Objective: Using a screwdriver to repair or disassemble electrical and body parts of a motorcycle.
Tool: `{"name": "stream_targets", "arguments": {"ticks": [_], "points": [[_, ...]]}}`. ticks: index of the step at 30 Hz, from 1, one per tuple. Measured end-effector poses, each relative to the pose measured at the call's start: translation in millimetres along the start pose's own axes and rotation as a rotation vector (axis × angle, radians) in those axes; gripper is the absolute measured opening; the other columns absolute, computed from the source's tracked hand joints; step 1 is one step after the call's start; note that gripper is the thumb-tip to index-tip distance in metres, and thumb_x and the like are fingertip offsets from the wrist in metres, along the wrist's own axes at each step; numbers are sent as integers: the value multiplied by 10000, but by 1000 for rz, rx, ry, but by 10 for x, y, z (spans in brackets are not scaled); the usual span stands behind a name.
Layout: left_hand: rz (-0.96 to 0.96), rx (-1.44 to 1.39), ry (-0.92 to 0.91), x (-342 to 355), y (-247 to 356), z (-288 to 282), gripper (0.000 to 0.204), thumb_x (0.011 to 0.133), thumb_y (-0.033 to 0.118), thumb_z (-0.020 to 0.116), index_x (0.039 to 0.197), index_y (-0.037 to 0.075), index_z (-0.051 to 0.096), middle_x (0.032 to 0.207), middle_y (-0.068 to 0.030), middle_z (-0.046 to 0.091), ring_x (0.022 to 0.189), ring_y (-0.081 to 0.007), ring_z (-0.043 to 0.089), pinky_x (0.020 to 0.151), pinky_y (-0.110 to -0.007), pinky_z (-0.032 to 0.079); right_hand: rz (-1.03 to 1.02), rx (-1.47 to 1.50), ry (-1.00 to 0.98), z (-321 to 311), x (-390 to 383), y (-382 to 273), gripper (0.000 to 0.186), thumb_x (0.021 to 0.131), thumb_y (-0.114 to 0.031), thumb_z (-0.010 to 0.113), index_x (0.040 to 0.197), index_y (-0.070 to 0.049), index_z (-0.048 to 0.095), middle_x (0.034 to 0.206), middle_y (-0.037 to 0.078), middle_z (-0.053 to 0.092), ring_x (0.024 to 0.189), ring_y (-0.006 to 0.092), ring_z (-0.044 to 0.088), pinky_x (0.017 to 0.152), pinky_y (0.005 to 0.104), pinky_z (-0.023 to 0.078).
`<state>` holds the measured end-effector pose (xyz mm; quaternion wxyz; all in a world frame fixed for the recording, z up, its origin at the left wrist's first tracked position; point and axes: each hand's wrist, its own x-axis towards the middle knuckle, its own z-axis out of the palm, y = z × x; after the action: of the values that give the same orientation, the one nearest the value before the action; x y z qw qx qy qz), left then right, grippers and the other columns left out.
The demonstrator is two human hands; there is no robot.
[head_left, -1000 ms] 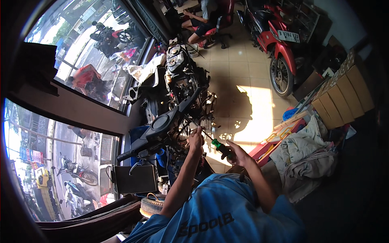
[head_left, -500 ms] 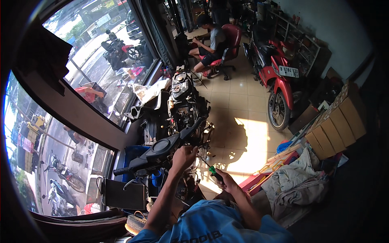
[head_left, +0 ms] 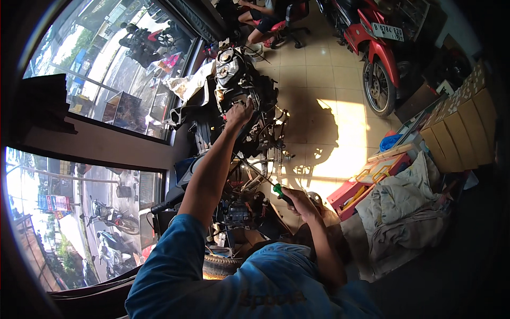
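My right hand (head_left: 302, 204) is closed around a screwdriver with a green and black handle (head_left: 278, 189). Its thin shaft slants up and left over the stripped motorcycle. My left hand (head_left: 240, 112) is stretched far forward onto the motorcycle's bare, dark body (head_left: 254, 133), below the round-topped part (head_left: 228, 65) at its far end. The fingers there look curled, but what they touch or grip is too small and dark to make out. Under my left forearm, a black handlebar grip (head_left: 164, 205) and part of a black panel show.
A red motorcycle (head_left: 380, 64) stands at the far right. Cardboard boxes (head_left: 451, 141), a red tray (head_left: 345, 204) and crumpled cloth (head_left: 396, 196) lie on the right. Windows line the left. A seated person occupies a red chair (head_left: 289, 21). Near me is a tyre (head_left: 222, 266).
My left hand has moved forward, from beside the screwdriver's shaft to farther up the motorcycle. The right hand keeps the screwdriver. The whole view has shifted downward and turned.
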<state>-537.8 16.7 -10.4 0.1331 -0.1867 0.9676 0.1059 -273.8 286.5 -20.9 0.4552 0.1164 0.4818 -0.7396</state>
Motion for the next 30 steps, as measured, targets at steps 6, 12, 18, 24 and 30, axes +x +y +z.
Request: {"name": "stream_targets", "arguments": {"ticks": [6, 12, 18, 24, 30], "points": [[124, 241, -72, 73, -174, 300, 846, 752, 776, 442, 915, -9, 711, 988, -216, 680, 991, -347, 644, 848, -417, 502, 17, 28, -10, -67, 18, -31, 369, 924, -442, 573, 1008, -89, 644, 536, -78, 356, 427, 14, 321, 382, 195, 202], [278, 405, -118, -40, -110, 278, 681, 708, 652, 596, 889, 7, 719, 962, -187, 692, 939, -309, 667, 816, -402, 524, 23, 27, 3, -127, 84, 61, 379, 921, -431, 585, 1052, -79, 637, 578, -84, 413, 453, 2, 344, 410, 178, 212], [337, 397, -89, -344, 31, 231, 561, 732, 536, 646, 876, -1, 711, 863, -194, 694, 827, -327, 684, 749, -414, 540, 41, 78, -54, -40, -57, 194, 389, 921, -459, 575, 943, -73, 622, 526, -64, 382, 437, 22, 364, 401, 205, 270], [365, 330, -96, -592, 100, 164, 530, 732, 495, 625, 847, -16, 704, 846, -215, 684, 833, -346, 677, 748, -433, 531, -32, 98, 58, 316, -267, 374, 352, 929, -415, 582, 993, -72, 622, 545, -66, 397, 427, 21, 360, 385, 205, 257], [499, 238, -68, -815, 4, 217, 520, 748, 523, 641, 826, 14, 716, 791, -207, 678, 771, -337, 677, 723, -424, 533, -61, 150, 130, 522, -362, 573, 326, 940, -385, 573, 953, -61, 600, 510, -72, 376, 386, 13, 318, 360, 186, 207]]}}
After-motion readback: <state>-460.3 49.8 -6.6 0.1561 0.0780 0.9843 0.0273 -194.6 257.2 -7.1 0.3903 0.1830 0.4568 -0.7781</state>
